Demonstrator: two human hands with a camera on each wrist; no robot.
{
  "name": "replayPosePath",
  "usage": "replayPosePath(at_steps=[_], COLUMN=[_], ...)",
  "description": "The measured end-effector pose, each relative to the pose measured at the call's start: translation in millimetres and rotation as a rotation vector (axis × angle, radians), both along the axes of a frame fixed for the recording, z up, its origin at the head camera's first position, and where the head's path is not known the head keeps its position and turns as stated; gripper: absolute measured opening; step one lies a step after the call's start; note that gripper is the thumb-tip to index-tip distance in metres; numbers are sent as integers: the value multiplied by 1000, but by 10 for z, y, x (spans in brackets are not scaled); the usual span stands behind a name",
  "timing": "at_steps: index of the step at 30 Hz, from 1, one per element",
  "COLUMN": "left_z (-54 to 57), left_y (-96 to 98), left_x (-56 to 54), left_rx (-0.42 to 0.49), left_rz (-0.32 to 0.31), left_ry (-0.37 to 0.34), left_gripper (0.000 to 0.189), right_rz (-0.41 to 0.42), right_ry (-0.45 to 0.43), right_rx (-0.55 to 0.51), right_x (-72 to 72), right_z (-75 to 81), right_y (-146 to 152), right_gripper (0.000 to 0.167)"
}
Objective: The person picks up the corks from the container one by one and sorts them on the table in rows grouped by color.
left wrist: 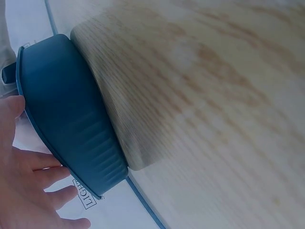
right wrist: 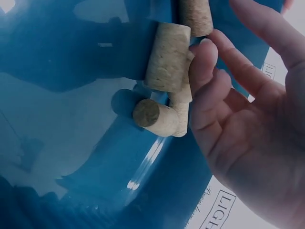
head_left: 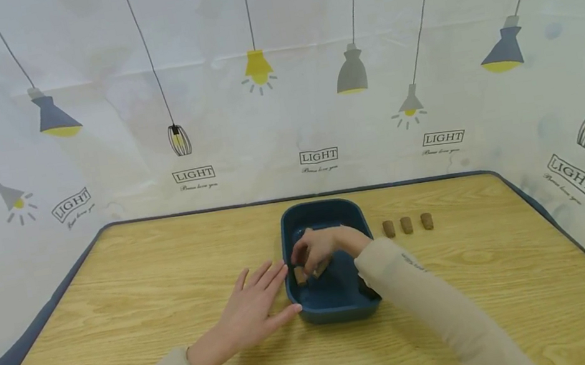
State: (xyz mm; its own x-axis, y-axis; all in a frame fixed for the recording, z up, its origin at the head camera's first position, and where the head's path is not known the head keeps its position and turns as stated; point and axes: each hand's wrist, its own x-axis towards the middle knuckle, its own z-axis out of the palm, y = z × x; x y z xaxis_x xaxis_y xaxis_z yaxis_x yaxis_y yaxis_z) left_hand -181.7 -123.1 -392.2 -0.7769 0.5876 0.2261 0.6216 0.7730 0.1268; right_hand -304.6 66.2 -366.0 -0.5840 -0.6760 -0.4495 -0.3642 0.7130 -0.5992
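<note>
A dark blue rectangular tub [head_left: 340, 311] stands on the table, with several cylindrical corks [right wrist: 167, 57] lying together inside it. My right hand [head_left: 318, 247] reaches down into the tub over these corks. In the right wrist view its fingers [right wrist: 205, 59] are bent right beside them, and the thumb stands apart from the nearest cork [right wrist: 196, 16]. With its fingers spread and fairly straight, my left hand [head_left: 256, 304] rests against the tub's left side. The left wrist view shows those fingertips along the rim of the tub [left wrist: 71, 109].
Three corks [head_left: 407, 225] stand in a row on the table, right of the tub. The wooden table [head_left: 167, 258] ends at a dark blue edge [head_left: 206, 210] at the back. Behind it hangs a white backdrop [head_left: 239, 127] printed with lamps.
</note>
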Motion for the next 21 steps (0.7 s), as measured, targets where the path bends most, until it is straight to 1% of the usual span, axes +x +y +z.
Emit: replayPosePath(at_steps=[3,6,15,21], left_z=[1,3,3,4], left_y=[2,5,5,7], left_x=[0,1,1,1], left_rx=[-1,0,0,-2], left_rz=[-3,-5,3,1], left_ry=[-3,-6,10,2], left_gripper=[73,73,72,72], right_rz=[2,-1,0,-13], right_ry=[1,21,92,124], right_rx=[14,24,82,120], right_x=[-5,2,43,74], right_z=[-43,-66,-80,-87], right_y=[-10,-29,-100,-133], right_gripper=[35,34,36,31])
